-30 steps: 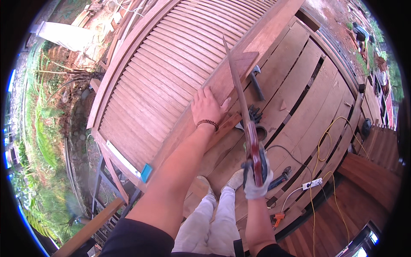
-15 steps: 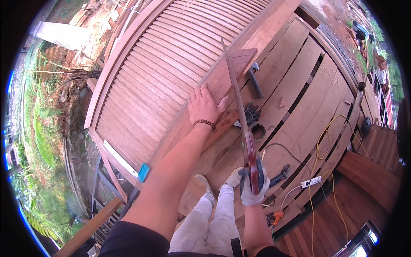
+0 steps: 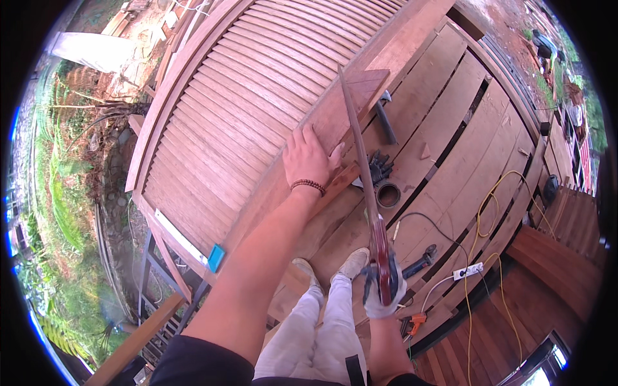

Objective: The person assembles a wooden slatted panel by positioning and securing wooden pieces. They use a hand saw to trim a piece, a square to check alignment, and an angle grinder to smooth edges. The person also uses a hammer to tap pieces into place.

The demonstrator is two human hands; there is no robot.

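My left hand (image 3: pixel 311 156) lies flat, fingers extended and released, on the narrow wooden board (image 3: pixel 335 116) that rests along the edge of the louvred shutter panel (image 3: pixel 238 103). My right hand (image 3: pixel 383 289), gloved, has its grip clenched around the red handle of the handsaw (image 3: pixel 360 161). The saw blade runs upward from the handle, its tip over the board's far end, just beside my left thumb. A hammer (image 3: pixel 384 119) lies on the plank deck (image 3: pixel 463 141) nearby.

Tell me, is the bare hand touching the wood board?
Touching. The head view shows the left hand pressed flat on the board, fingers spread, no gap beneath.
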